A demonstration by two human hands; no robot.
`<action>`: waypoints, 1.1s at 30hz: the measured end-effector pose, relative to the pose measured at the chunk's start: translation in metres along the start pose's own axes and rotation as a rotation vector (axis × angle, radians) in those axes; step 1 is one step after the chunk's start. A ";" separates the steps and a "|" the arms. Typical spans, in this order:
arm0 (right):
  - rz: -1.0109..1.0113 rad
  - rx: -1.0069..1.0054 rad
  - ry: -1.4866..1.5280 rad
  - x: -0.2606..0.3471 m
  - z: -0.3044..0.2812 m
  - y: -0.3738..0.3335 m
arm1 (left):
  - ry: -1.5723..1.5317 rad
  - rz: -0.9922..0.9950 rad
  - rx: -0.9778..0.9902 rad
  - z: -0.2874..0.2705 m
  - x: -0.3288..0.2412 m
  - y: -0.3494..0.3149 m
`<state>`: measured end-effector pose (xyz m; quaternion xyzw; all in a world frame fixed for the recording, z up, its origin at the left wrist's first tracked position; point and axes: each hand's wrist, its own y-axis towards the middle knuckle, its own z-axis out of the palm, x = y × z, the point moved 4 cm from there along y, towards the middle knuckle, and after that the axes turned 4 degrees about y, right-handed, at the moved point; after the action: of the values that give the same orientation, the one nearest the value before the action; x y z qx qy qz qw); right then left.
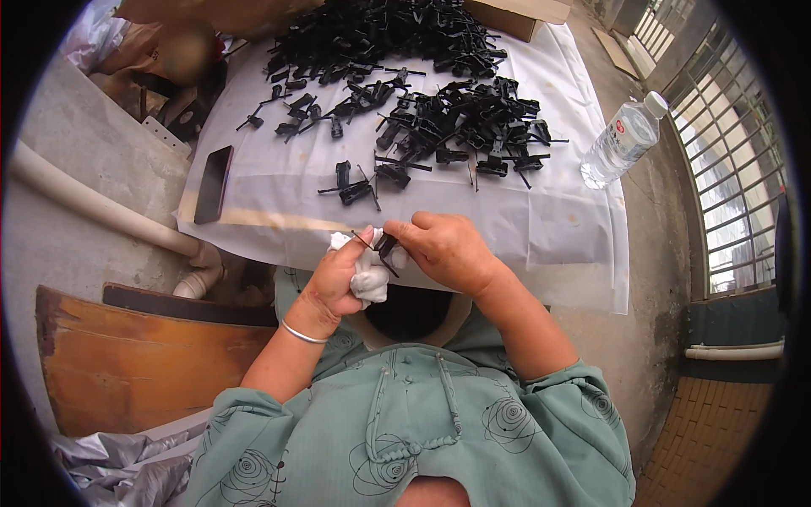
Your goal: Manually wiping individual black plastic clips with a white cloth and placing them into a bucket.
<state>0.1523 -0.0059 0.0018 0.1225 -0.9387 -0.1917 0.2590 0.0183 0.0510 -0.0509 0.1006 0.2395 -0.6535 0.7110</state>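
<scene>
My left hand (336, 277) is closed round a crumpled white cloth (370, 283), its thumb raised against a small black plastic part (386, 247) with thin stems sticking out. From the other side, the fingers of my right hand (449, 250) pinch that same part. Both hands meet just off the near edge of the table, in front of my body. Beyond them, a few loose black parts (353, 193) of similar look lie on the white table cover (279, 182). Folded fingers hide some of the held part.
A large heap of black parts (380, 38) covers the far table, with a smaller pile (469, 118) nearer. A dark phone (214, 184) lies at the left edge. A clear water bottle (623, 140) stands at the right edge. A black bucket (410, 317) sits below my hands.
</scene>
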 end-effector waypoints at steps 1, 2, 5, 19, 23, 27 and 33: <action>-0.035 0.002 -0.019 0.004 0.000 -0.002 | -0.037 0.011 0.013 0.006 -0.002 0.004; -0.031 0.001 -0.024 0.005 -0.002 -0.004 | -0.038 0.006 0.018 0.015 -0.001 0.006; 0.042 -0.129 0.244 0.011 -0.011 -0.009 | 0.385 0.277 -0.395 0.025 -0.010 0.002; 0.333 -0.117 0.770 0.008 0.002 -0.018 | 1.029 0.393 -0.623 0.043 -0.009 -0.010; 0.407 0.009 0.720 0.009 0.012 -0.018 | 1.386 0.672 -0.636 0.053 -0.010 -0.009; 0.554 -0.073 0.965 0.000 0.038 -0.025 | 1.744 0.810 -0.643 0.053 -0.009 -0.010; 0.448 -0.092 0.992 0.005 0.020 -0.022 | 1.364 0.773 -0.594 0.043 -0.009 -0.009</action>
<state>0.1402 -0.0213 -0.0212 -0.0162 -0.6977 -0.0919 0.7103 0.0181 0.0385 -0.0076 0.3571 0.7280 -0.0694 0.5811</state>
